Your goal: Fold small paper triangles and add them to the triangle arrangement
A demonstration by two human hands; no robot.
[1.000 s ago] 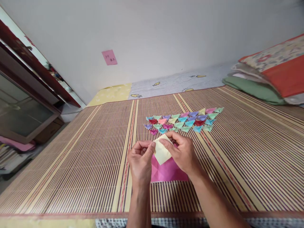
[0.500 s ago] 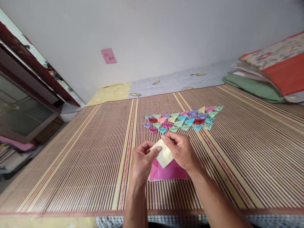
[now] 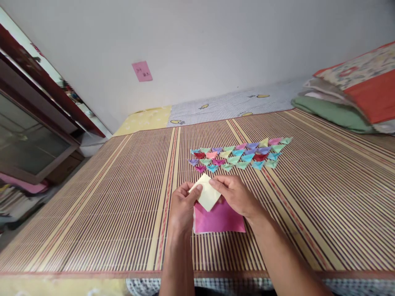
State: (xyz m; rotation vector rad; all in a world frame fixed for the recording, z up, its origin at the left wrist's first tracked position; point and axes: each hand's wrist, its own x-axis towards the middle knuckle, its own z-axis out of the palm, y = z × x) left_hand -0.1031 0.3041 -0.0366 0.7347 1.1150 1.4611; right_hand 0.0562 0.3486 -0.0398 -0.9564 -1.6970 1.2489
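A pale yellow folded paper square [image 3: 208, 197] is held with one corner pointing toward me. My left hand [image 3: 184, 201] pinches its left side, thumb on top. On the right, my right hand [image 3: 233, 192] grips the upper right edge between thumb and fingers. Beneath and nearer to me, a bright pink paper [image 3: 219, 220] lies on the striped mat [image 3: 123, 205], with white edges showing under its left side. Just beyond my hands, several small folded paper pieces [image 3: 234, 159] in many colours lie in slanting rows.
Stacked pillows and folded cloth [image 3: 339, 111] lie at the right. Behind the mat is a checked sheet [image 3: 212, 110] against a white wall [image 3: 216, 49], which carries a pink note [image 3: 142, 71]. A glass-fronted cabinet [image 3: 27, 131] stands left.
Both hands have moved slightly left with the yellow paper. It now sits more squarely as a diamond, with its top corner showing above my thumbs.
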